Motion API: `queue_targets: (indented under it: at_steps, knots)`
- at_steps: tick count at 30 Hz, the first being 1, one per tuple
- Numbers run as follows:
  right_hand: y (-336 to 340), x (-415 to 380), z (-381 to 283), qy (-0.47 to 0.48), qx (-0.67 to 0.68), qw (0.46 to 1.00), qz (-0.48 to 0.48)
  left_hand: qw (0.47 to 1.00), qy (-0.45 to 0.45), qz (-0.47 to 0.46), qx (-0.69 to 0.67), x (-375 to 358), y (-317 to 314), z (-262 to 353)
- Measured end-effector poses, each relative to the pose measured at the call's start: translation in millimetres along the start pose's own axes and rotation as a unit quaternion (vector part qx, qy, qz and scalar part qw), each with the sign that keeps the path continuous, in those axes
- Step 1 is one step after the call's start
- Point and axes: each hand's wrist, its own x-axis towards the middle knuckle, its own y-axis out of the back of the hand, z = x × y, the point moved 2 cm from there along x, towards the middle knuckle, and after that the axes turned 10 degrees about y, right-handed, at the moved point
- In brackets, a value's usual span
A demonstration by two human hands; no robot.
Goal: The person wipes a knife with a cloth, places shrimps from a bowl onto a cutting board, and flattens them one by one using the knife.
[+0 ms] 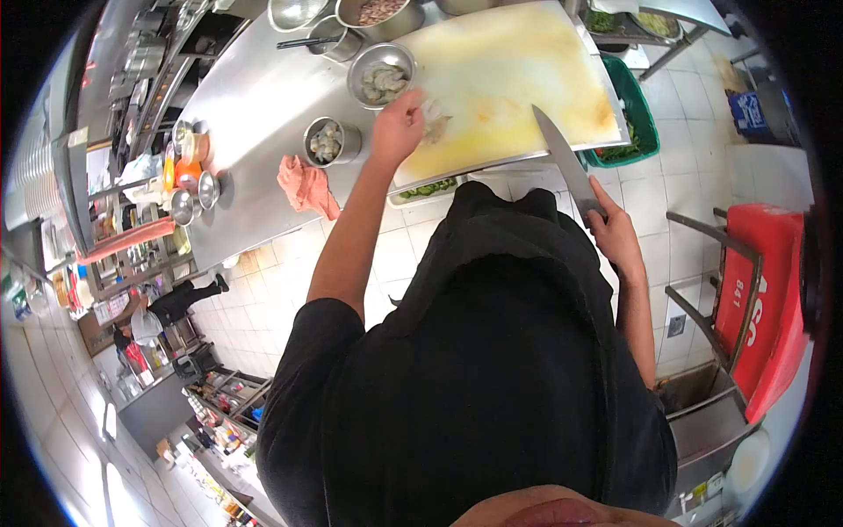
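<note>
My right hand is wrapped round the handle of a large kitchen knife. Its blade points away from me, the tip over the right part of the yellow-stained white cutting board. At the board's left edge, my left hand is closed, its fingertips beside pale, translucent pieces that look like shrimp or shells. Whether it pinches one cannot be made out. Just beyond it stands a steel bowl of raw shrimp. A steel pot with grey-white pieces is to its left.
A pink cloth lies on the steel counter. Pots stand at the back. A green crate with leafy greens is beyond the board's right edge, a red chair at right. Another person is far left.
</note>
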Motion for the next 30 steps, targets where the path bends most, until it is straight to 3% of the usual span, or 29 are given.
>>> queue_targets:
  at_steps: [3, 6, 9, 15, 18, 21, 27, 30]
  knots:
    - [-7, 4, 6, 0.038, 0.005, 0.999, 0.002, 0.989, 0.015, -0.034, 0.142, -7, 20, -61]
    - [-6, 8, -9, 0.036, 0.028, 0.999, 0.000, 0.992, -0.005, 0.038, 0.118, -4, 36, -76]
    - [-5, 13, -25, 0.023, 0.039, 0.999, -0.012, 0.994, 0.015, 0.052, 0.095, 23, 49, -60]
    - [-11, 21, -42, 0.045, 0.035, 0.998, -0.027, 0.985, 0.001, -0.052, 0.164, 80, 21, -68]
    - [-12, 17, -53, 0.024, 0.030, 0.999, -0.028, 0.973, -0.128, -0.055, 0.183, 100, 0, -102]
    - [-18, 10, -49, 0.023, 0.031, 0.999, -0.025, 0.970, -0.091, -0.095, 0.203, 107, -4, -107]
    - [-31, -1, -25, 0.054, 0.036, 0.998, 0.005, 0.975, -0.070, -0.070, 0.201, 107, 7, -85]
    - [-33, 0, -21, 0.126, 0.022, 0.990, 0.053, 0.988, -0.018, -0.059, 0.138, 118, 6, -93]
